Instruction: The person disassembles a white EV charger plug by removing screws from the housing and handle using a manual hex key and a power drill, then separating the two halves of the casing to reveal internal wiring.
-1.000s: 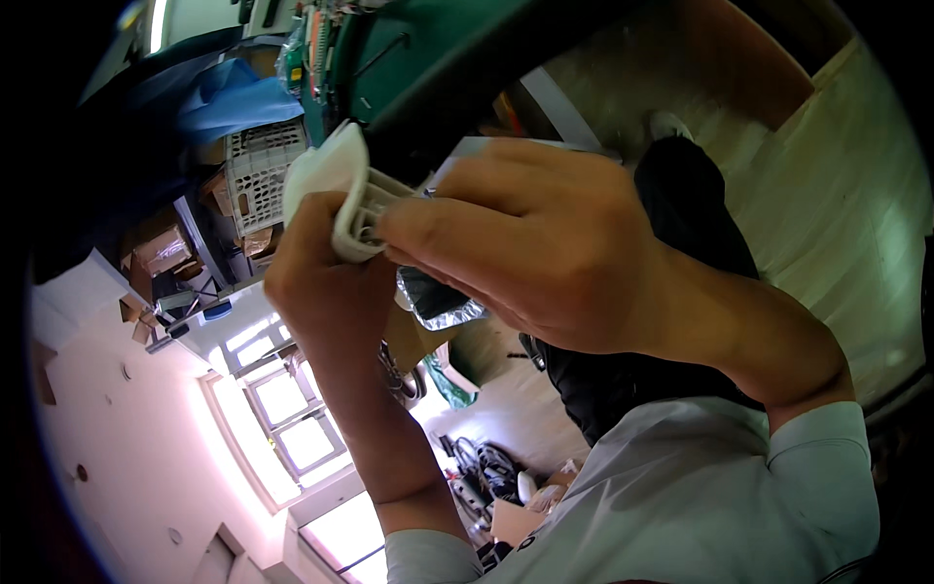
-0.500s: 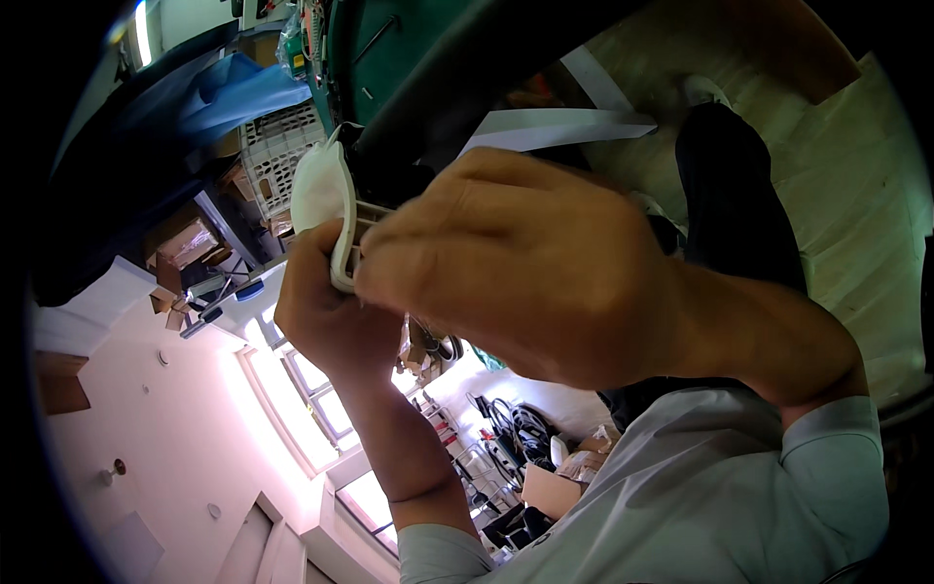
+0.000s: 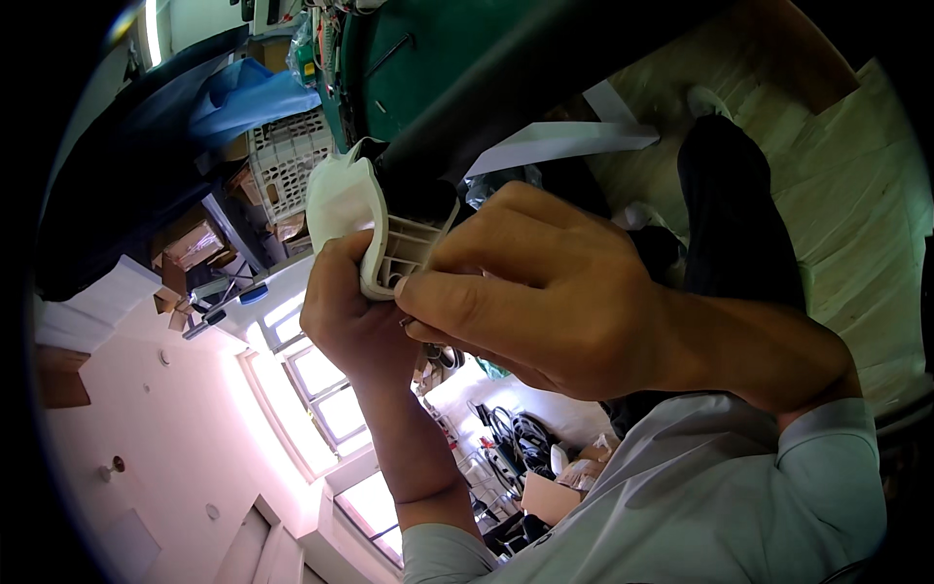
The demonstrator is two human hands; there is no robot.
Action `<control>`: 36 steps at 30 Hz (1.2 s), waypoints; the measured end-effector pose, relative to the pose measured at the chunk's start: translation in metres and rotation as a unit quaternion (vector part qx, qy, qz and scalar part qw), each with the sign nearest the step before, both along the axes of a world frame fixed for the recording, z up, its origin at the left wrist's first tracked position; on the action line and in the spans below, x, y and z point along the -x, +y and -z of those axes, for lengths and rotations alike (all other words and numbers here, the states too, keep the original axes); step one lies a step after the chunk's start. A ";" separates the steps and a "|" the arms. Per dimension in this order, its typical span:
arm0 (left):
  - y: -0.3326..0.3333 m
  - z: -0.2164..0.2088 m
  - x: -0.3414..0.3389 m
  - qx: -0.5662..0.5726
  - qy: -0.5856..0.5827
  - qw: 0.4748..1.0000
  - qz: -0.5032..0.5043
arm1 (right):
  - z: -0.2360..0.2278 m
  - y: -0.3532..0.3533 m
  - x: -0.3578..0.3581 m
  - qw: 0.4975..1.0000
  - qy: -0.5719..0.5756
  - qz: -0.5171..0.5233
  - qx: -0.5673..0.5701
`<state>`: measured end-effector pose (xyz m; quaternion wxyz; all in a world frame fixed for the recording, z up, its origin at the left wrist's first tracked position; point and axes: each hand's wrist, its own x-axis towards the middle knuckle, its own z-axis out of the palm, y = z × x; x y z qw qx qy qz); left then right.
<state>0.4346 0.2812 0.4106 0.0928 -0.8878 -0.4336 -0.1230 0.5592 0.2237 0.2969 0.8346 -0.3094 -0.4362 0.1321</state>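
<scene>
A white plastic part with a curved outer shell and a ribbed inner side stands tilted in front of me. My left hand grips its lower end, thumb on the shell and fingers behind. My right hand is bent at the part's near lower corner, thumb and forefinger pinched together beside a small round hole. Something small and dark shows at the right fingertips, too little of it to name. The right hand covers part of the ribbed side.
A green work surface at the top carries a thin dark L-shaped tool and a small pin-like piece. A white perforated crate and blue sheeting lie left. A dark broad bar crosses above my hands.
Both hands and the white part have shifted slightly right and down. My right hand has drawn back from the part, so more of its ribbed inner side shows.
</scene>
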 end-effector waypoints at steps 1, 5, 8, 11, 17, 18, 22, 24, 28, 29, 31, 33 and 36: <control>0.000 0.000 0.000 -0.002 -0.003 1.000 0.000 | -0.001 0.000 -0.001 1.000 -0.009 -0.005 -0.002; 0.002 0.002 0.000 -0.014 0.003 1.000 0.017 | -0.002 -0.003 0.002 0.999 -0.042 -0.015 -0.009; 0.004 0.006 0.003 -0.033 0.007 0.997 0.067 | 0.003 -0.001 0.007 0.998 -0.055 0.002 -0.016; 0.006 0.009 0.004 -0.044 0.012 0.996 0.076 | 0.002 -0.008 0.014 0.999 -0.041 -0.008 0.006; 0.006 0.011 0.004 -0.055 0.008 0.994 0.096 | 0.002 -0.015 0.004 0.984 0.056 -0.157 0.057; 0.006 0.012 0.004 -0.059 0.007 0.994 0.095 | -0.001 -0.017 0.003 0.968 0.098 -0.217 0.085; 0.007 0.015 0.005 -0.064 -0.004 0.992 0.104 | -0.012 -0.025 -0.004 0.787 0.341 -0.494 0.142; 0.007 0.015 0.008 -0.076 0.002 0.992 0.101 | -0.012 -0.024 -0.013 0.751 0.332 -0.546 0.164; 0.008 0.015 0.005 -0.086 0.003 0.989 0.117 | -0.007 -0.024 -0.016 0.837 0.208 -0.479 0.162; 0.008 0.014 0.005 -0.086 0.006 0.989 0.118 | -0.006 -0.024 -0.021 0.885 0.123 -0.417 0.168; 0.008 0.014 0.005 -0.090 0.011 0.988 0.124 | -0.005 -0.021 -0.025 0.954 -0.022 -0.253 0.158; 0.009 0.014 0.005 -0.100 0.014 0.986 0.134 | -0.002 -0.018 -0.023 0.982 -0.135 -0.049 0.123; 0.008 0.014 0.007 -0.094 0.026 0.987 0.130 | -0.009 -0.022 -0.029 0.941 -0.285 0.113 0.145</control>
